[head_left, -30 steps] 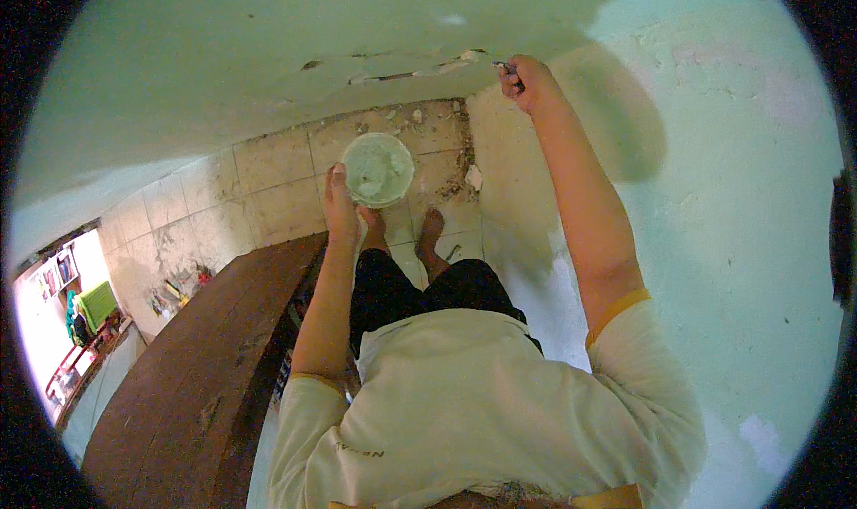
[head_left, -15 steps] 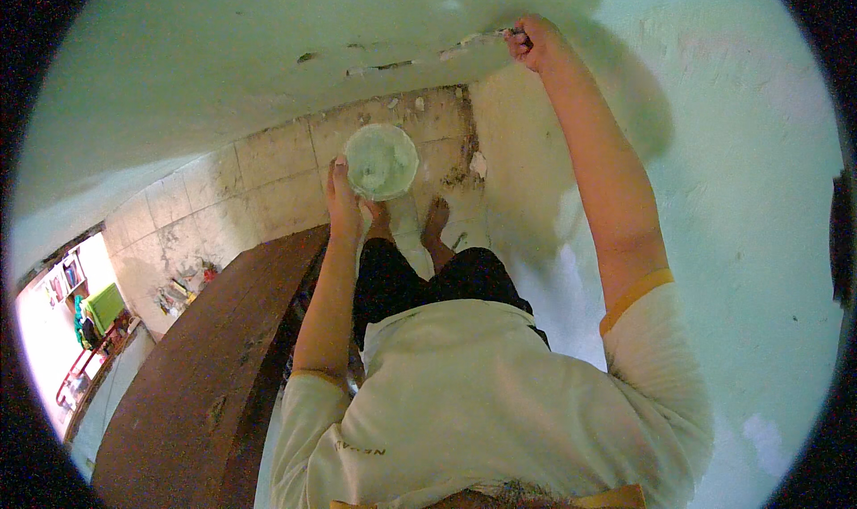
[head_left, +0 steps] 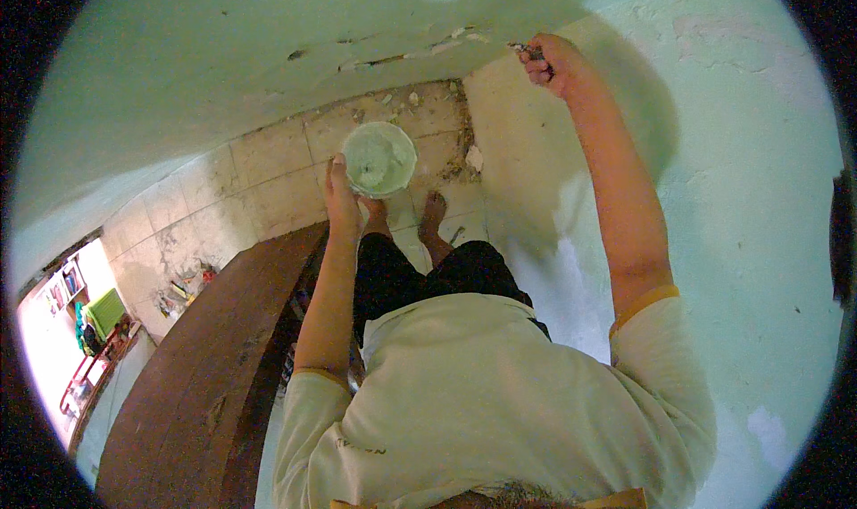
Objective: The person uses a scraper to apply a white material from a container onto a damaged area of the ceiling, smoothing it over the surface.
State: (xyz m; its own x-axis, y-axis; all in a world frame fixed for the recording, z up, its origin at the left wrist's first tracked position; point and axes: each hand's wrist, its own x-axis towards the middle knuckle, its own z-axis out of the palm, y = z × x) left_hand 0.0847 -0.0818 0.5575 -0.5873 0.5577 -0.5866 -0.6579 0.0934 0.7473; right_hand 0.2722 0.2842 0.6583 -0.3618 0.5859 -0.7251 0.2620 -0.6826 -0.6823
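Observation:
My left hand (head_left: 342, 197) grips the near-left side of a round, pale translucent tub (head_left: 382, 158), its thumb up by the rim. Some whitish, lumpy stuff seems to lie inside. Higher and to the right, my right hand (head_left: 552, 63) is closed around a small dark tool (head_left: 528, 52) with a narrow tip; its exact kind is too small to make out. The tip points left, toward the green wall (head_left: 268, 27), a short way from the right end of a ragged crack (head_left: 393, 60) with flaked, pale edges.
A brown wooden piece of furniture (head_left: 201, 357) stands at my left. Tiles (head_left: 277, 157) below the wall carry crumbs and dark stains near the corner. The right-hand wall (head_left: 741, 197) is close to my right arm. My bare feet (head_left: 433, 213) are beneath the tub. A bright opening with shelves shows far left.
My right hand, with the small tool, has moved away from the crack's right end, to the right and slightly down. The left hand and tub stay almost in place.

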